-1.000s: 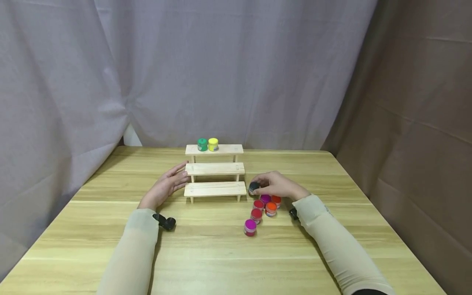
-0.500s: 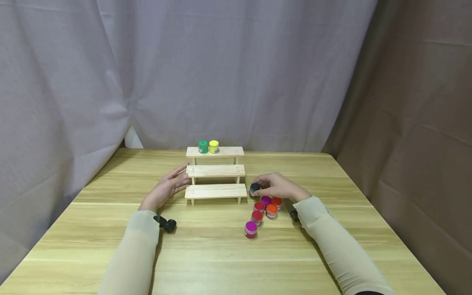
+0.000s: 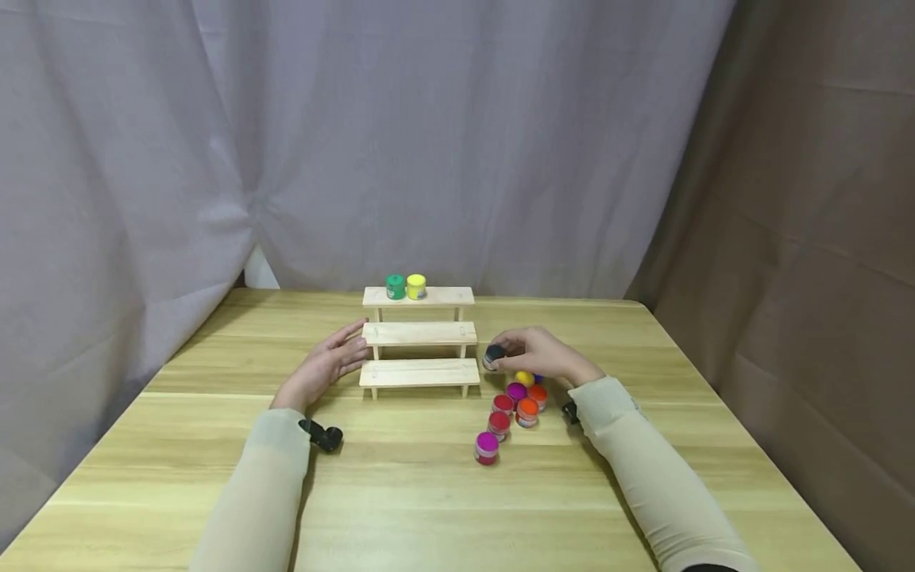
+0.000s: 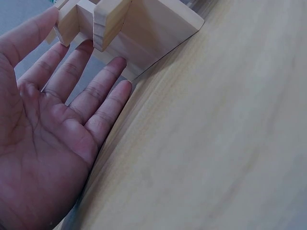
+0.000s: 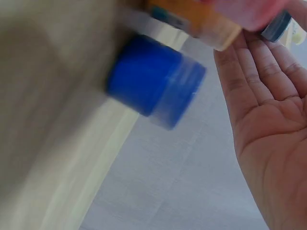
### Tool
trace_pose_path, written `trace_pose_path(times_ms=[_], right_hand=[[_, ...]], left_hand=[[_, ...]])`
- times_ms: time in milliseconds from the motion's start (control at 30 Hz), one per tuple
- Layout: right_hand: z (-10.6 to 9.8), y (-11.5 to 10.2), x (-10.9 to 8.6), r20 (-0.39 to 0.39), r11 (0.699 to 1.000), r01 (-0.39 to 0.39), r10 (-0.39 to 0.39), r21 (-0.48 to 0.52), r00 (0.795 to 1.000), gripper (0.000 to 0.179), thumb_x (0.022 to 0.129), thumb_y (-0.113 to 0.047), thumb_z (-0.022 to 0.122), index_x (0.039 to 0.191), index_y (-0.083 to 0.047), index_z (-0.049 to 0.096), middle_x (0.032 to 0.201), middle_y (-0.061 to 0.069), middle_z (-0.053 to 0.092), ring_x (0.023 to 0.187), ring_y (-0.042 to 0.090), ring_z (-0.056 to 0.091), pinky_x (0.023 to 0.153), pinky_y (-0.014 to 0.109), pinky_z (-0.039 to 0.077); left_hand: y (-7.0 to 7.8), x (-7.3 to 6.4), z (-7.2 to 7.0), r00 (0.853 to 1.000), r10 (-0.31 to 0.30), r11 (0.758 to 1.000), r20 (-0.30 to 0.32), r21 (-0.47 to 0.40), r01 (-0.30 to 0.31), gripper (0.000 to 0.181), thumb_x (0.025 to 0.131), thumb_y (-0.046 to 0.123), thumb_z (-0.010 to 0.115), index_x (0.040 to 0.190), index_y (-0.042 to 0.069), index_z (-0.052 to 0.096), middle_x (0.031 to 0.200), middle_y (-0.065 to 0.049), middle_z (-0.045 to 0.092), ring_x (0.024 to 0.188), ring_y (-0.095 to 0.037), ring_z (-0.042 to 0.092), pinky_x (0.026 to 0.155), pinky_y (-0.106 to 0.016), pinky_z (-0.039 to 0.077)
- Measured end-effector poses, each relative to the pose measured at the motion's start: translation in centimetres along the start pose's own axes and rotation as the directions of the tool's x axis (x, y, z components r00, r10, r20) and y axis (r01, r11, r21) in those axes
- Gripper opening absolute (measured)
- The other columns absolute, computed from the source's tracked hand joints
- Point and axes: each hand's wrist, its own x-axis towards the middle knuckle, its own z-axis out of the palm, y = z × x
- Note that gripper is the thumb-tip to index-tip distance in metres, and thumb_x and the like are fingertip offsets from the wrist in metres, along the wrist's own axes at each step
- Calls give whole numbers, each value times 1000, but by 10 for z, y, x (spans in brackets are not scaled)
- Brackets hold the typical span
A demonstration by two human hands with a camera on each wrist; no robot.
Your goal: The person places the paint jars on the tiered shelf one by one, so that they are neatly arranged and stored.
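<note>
My right hand (image 3: 541, 354) pinches a small black-lidded paint jar (image 3: 492, 357) between thumb and fingers, just right of a three-step wooden stand (image 3: 420, 373). In the right wrist view only the dark lid (image 5: 277, 26) shows beyond the fingers. My left hand (image 3: 323, 370) lies at the stand's left side with its fingers extended. Its fingertips are at the step ends in the left wrist view; whether all of them touch the wood, I cannot tell. A green jar (image 3: 395, 287) and a yellow jar (image 3: 416, 287) stand on the top step's left half.
Several paint jars cluster below my right hand: magenta (image 3: 487, 447), red (image 3: 499, 426), purple (image 3: 517, 392), orange (image 3: 526, 411), yellow-orange (image 3: 525, 379) and blue (image 5: 144, 76) among them. They stand on a wooden table (image 3: 400, 492). Grey curtains (image 3: 443, 143) hang behind it.
My right hand has risen slightly with the black-lidded jar. A yellow-orange and a blue jar have come into view beneath it. My left hand stays by the stand.
</note>
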Motion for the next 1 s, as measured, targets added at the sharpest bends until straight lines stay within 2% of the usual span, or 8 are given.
trace_pose_path(times_ms=[267, 433, 667, 800, 1000], right_hand=[[-13, -7, 11, -54, 1000, -2, 4, 31, 999, 42, 88, -35, 79, 121, -12, 70, 105, -2, 73, 100, 18, 68, 94, 43, 56], [-20, -17, 19, -85, 998, 30, -25, 56, 996, 38, 88, -34, 79, 119, -12, 71, 104, 0, 73, 97, 19, 69, 90, 42, 58], [-19, -30, 30, -73, 997, 54, -50, 54, 996, 35, 89, -40, 78, 114, -16, 72, 103, -3, 74, 95, 17, 70, 86, 42, 58], [-16, -35, 39, -104, 994, 82, -74, 76, 992, 33, 88, -37, 79, 114, -17, 73, 101, -3, 74, 94, 16, 70, 86, 40, 58], [-17, -51, 50, -122, 986, 135, -123, 96, 985, 31, 88, -37, 79, 113, -20, 73, 100, -3, 75, 94, 16, 71, 84, 40, 59]], left_hand=[[-4, 1, 0, 1000, 6, 1000, -12, 22, -6, 64, 105, 27, 55, 161, 17, 25, 159, -15, 34, 140, -35, 41, 117, -44, 35], [-3, 1, -1, 1000, 7, 1000, -12, 15, -7, 65, 105, 25, 55, 161, 15, 24, 159, -16, 34, 141, -35, 41, 118, -44, 35], [-4, -2, -2, 1000, -6, 1000, -21, 10, 6, 63, 105, 23, 56, 160, 16, 26, 159, -17, 35, 139, -36, 42, 117, -43, 36], [-5, -5, -2, 1000, -10, 1000, -25, 17, 11, 63, 105, 23, 54, 161, 16, 25, 159, -17, 34, 139, -35, 43, 116, -42, 37], [-4, -4, -4, 1000, 13, 1000, -26, 17, -13, 63, 106, 23, 53, 161, 14, 23, 159, -19, 32, 140, -37, 41, 117, -44, 36]])
